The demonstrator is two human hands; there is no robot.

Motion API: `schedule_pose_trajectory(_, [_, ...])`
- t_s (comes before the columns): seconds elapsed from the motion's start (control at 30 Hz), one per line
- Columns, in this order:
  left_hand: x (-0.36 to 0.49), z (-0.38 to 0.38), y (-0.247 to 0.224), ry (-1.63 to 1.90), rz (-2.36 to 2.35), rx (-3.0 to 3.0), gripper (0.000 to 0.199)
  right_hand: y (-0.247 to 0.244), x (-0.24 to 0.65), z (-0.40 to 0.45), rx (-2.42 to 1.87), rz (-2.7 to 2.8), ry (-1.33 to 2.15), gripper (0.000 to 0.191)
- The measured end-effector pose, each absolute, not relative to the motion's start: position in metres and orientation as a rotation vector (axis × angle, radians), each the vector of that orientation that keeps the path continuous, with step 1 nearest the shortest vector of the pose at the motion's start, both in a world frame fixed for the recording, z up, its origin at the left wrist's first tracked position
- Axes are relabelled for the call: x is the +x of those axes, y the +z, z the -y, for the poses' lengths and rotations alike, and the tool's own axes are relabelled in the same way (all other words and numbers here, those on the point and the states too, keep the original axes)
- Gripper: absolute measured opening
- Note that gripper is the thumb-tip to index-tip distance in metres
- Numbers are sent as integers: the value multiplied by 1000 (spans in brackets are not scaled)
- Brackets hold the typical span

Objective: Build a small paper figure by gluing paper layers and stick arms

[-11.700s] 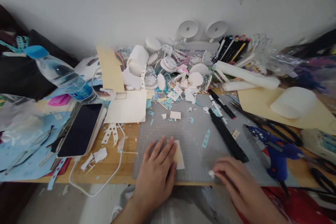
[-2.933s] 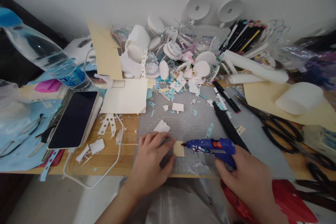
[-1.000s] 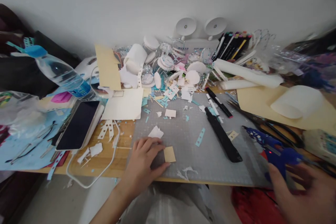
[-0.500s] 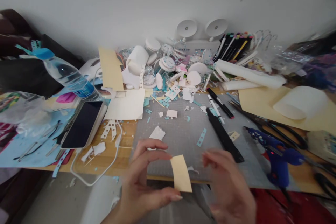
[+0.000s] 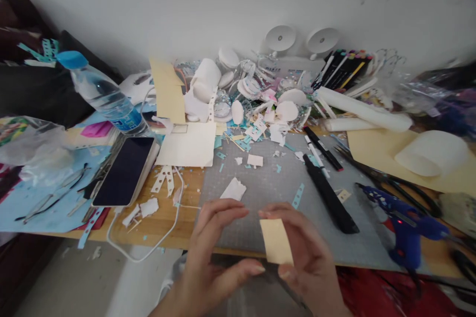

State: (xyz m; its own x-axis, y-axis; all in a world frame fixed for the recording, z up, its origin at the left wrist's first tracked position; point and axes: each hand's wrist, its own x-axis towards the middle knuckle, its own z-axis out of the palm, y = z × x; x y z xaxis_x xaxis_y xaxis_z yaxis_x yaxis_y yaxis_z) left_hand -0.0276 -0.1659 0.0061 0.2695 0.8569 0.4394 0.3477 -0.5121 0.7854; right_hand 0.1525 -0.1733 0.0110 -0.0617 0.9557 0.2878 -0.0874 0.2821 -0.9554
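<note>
A small cream paper rectangle [image 5: 277, 241], slightly curved, is pinched at its top and bottom edges by my right hand [image 5: 312, 252]. To its left, my left hand [image 5: 217, 252] is empty, with thumb and fingers apart in a wide C shape. Both hands hover at the near edge of the grey cutting mat [image 5: 260, 185]. Just beyond my left fingers lies a crumpled white paper scrap [image 5: 233, 189]. A blue paper strip with punched holes [image 5: 298, 195] rests behind my right hand.
On the right are a blue glue gun [image 5: 403, 223] with a red light, black-handled scissors [image 5: 401, 185] and a black pen-shaped tool [image 5: 329, 195]. A phone [image 5: 124, 171], cable and water bottle [image 5: 107, 96] stand left. White discs and paper scraps [image 5: 249, 94] pile up along the wall.
The cream paper piece has passed from my left hand to my right. My left fingers have come off it, and my right hand has moved in from the right. The view has shifted slightly left.
</note>
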Motion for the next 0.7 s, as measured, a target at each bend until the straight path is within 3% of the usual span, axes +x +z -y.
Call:
schedule_pose_trajectory(0.17, [-41,161,-10,729,-1332,2492,47,2,174,170,-1043,1336,940,34])
schedule_pose_trajectory(0.27, [-37,165,-18,537,-1317,2592,58,-6,189,170,-1154,1417,811,30])
schedule_pose_trajectory(0.47, [-12,175,-12,504,-1195,2465,58,-13,209,168,-1280,1672,629,34])
schedule_pose_trajectory(0.7, [-28,137,-10,568,-1290,2464,37,-16,215,160,-1288,1929,490,38])
